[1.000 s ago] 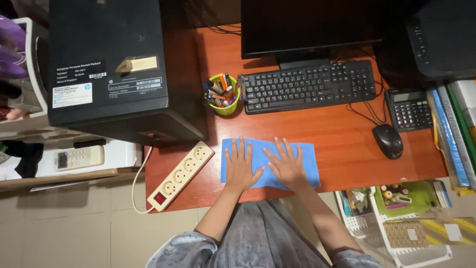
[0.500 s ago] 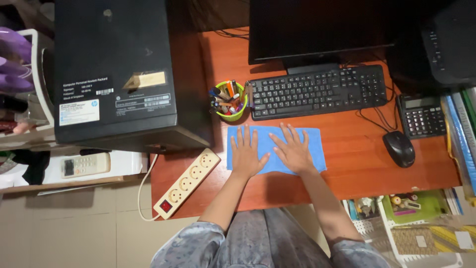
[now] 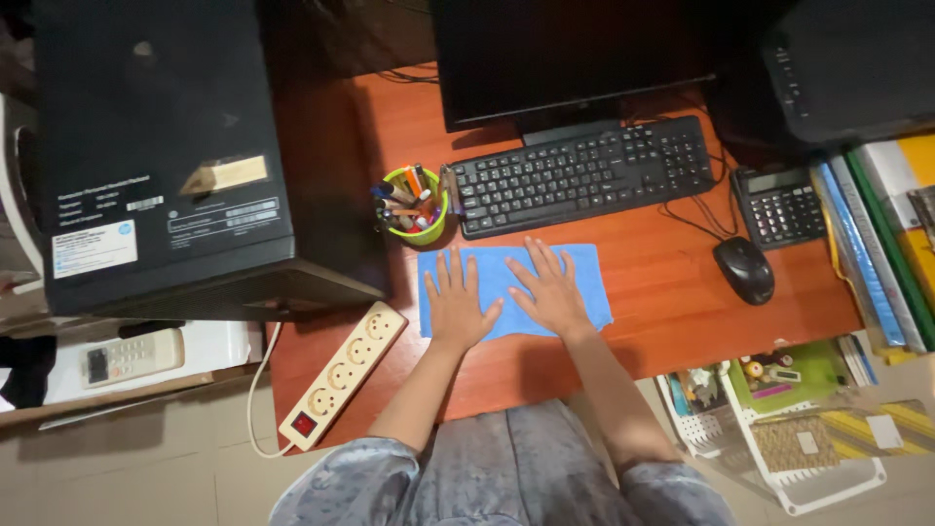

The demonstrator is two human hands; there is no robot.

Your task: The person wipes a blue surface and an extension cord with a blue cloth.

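A light blue cloth (image 3: 584,278) lies flat on the reddish-brown desk (image 3: 672,321), just in front of the black keyboard (image 3: 582,173). My left hand (image 3: 456,304) rests palm down on the cloth's left part, fingers spread. My right hand (image 3: 547,289) presses flat on the cloth's middle, fingers spread toward the keyboard. Neither hand grips anything.
A green cup of pens (image 3: 414,203) stands left of the keyboard. A black computer tower (image 3: 156,156) fills the left. A cream power strip (image 3: 343,375) hangs at the desk's front-left edge. A black mouse (image 3: 744,269), calculator (image 3: 779,205), monitor (image 3: 575,54) and stacked books (image 3: 886,234) sit right.
The view has shifted slightly; both hands stay flat on the blue cloth in about the same spot.
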